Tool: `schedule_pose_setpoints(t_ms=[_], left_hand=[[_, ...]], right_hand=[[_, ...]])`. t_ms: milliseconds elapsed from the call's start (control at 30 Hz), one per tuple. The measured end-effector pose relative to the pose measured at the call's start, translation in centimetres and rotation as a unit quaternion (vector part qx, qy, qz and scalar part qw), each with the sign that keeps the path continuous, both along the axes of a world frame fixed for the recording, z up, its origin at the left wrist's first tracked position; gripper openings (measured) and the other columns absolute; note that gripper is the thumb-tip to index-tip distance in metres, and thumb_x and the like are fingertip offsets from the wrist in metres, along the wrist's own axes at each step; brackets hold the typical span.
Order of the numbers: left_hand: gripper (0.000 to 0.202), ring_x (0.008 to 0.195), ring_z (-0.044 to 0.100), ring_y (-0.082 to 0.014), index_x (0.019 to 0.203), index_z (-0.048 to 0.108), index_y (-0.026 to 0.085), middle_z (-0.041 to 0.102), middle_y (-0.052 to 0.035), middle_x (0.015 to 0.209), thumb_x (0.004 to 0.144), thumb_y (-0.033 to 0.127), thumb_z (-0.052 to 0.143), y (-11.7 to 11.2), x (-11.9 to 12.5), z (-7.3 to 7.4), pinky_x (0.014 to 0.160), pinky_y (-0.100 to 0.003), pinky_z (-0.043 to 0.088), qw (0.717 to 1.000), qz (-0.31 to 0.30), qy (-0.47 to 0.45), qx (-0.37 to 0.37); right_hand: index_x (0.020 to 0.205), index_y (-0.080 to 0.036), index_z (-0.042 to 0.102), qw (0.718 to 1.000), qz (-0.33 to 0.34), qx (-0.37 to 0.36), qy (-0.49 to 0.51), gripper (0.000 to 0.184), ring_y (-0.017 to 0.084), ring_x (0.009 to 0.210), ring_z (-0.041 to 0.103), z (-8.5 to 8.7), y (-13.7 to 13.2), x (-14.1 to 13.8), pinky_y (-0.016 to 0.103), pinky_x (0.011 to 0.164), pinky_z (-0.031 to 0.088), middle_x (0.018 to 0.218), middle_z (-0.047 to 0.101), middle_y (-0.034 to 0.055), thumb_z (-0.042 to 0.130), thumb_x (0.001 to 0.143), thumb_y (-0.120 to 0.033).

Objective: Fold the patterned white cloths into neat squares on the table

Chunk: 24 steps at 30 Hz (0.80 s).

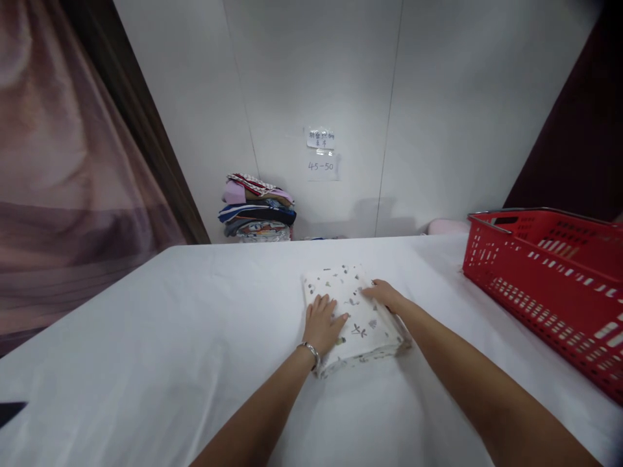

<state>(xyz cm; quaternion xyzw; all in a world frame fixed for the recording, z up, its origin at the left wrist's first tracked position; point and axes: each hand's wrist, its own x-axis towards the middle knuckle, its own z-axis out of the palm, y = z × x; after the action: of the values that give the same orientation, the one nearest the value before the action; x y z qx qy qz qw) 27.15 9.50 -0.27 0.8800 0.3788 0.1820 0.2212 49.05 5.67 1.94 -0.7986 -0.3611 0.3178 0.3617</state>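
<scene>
A folded white cloth [353,305] with a small print of leaves and other motifs lies on the white-covered table, in several layers. My left hand [324,321] rests on its left part with the fingers spread, a silver bracelet on the wrist. At the cloth's right edge is my right hand [385,295], its thumb on the top face. The other right fingers are mostly hidden along the far side, so how firmly they hold the edge is unclear.
A red plastic basket [545,279] stands on the right of the white table [146,337]. Folded textiles [257,211] are stacked behind the far edge. Handwritten paper signs [322,165] hang on the wall. A pinkish curtain [73,162] hangs at the left.
</scene>
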Motion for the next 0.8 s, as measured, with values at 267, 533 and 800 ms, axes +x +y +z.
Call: schedule_pose_setpoints(t_ms=[267,533,800], left_hand=[[0.041,0.128,0.028,-0.0191,0.111,0.057,0.021,0.043,-0.0050,0.133,0.083,0.047,0.041,0.3,-0.3,0.0,0.106,-0.039,0.023,0.987,0.052,-0.144,-0.038],[0.039,0.132,0.017,-0.0227,0.108,0.059,0.027,0.037,-0.0010,0.137,0.079,0.049,0.046,-0.4,-0.7,-0.4,0.108,-0.048,0.010,0.997,0.012,-0.069,-0.039],[0.043,0.132,0.017,-0.0201,0.115,0.054,0.026,0.038,-0.0007,0.137,0.083,0.050,0.038,-1.9,-1.6,0.1,0.107,-0.043,0.014,0.997,-0.006,-0.065,-0.044]], right_hand=[[0.101,-0.010,0.058,0.979,0.035,-0.075,-0.184,0.046,0.029,0.095,0.056,0.3,-1.7,0.4,0.032,0.073,0.042,0.104,0.060,0.0170,0.064,0.063,-0.036],[0.089,-0.012,0.060,0.972,0.041,-0.073,-0.217,0.030,0.022,0.090,0.056,0.4,-3.4,0.5,0.026,0.072,0.039,0.097,0.063,0.0126,0.050,0.078,-0.038],[0.105,-0.016,0.055,0.978,0.019,-0.086,-0.188,0.052,0.024,0.092,0.056,0.4,-4.7,0.4,0.028,0.072,0.040,0.105,0.061,0.0127,0.053,0.073,-0.056]])
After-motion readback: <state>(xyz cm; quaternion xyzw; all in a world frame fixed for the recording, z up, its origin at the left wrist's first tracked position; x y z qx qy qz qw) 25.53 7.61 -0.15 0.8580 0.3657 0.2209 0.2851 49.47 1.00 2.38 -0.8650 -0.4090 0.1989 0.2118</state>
